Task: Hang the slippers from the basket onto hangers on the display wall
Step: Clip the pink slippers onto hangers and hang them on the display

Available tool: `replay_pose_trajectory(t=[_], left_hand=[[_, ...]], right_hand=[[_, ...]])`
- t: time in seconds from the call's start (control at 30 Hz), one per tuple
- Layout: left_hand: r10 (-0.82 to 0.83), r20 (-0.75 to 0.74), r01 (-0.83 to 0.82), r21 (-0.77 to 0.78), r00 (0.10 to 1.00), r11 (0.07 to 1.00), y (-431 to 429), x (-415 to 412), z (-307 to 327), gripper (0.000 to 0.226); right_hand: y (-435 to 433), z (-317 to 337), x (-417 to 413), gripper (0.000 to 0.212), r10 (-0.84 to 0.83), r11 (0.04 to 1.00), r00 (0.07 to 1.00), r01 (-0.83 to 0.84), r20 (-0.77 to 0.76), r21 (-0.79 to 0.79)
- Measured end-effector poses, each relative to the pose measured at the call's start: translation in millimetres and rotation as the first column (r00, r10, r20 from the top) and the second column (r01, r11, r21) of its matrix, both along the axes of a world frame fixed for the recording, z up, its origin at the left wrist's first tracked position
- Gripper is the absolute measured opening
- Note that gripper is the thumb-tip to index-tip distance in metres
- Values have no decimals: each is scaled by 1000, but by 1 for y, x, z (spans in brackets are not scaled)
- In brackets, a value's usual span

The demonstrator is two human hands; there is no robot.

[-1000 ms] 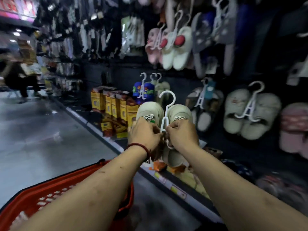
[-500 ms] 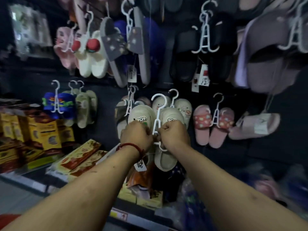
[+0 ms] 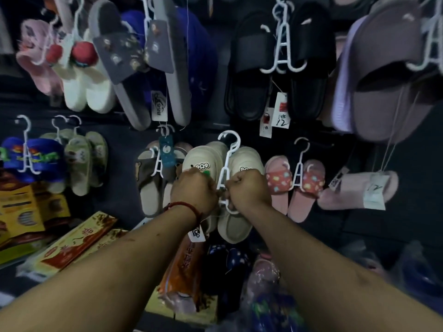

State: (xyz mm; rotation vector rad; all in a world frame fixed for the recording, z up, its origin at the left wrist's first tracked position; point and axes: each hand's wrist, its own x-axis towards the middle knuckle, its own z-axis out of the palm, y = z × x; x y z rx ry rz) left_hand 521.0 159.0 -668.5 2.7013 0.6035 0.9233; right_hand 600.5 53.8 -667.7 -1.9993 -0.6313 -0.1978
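Behind the grip, the display wall (image 3: 119, 140) is dim. The cream slippers (image 3: 244, 161) hang against it: toes above the fists, heels below, middles covered. The left hand (image 3: 193, 190) clenches the left slipper, and the right hand (image 3: 248, 190) clenches the white hanger (image 3: 230, 149) between them; fingertips hidden. Hook's seating indistinct. A tag (image 3: 197, 233) below the left wrist is illegible.

The left hand (image 3: 193, 190) and right hand (image 3: 248, 189) are covering the lower bar of the white hanger (image 3: 225, 167) and the middles of the cream slippers (image 3: 247, 159). Darkness is hiding whatever its hook is catching. The mauve slipper (image 3: 383, 104) is blurring toward the right edge.
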Motion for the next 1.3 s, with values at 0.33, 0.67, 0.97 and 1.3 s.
replay_pose_trajectory(t=[0.33,0.67,0.97,1.3], left_hand=[[-25,-123,15,-83,992,996,44,72,8,24],[20,-45,-24,-100,999,995,89,117,-4,22],[-57,-75,56,-11,996,998,71,91,-4,23],[-225,-214,213,-79,951,974,35,35,-5,23]], right_hand=[[52,1,76,22,-16,997,995,9,-96,-72],[92,3,108,14,-12,998,992,5,-127,-57],[87,-5,88,13,-112,994,991,112,-71,-15],[35,-2,30,18,65,988,980,-89,-189,-124]])
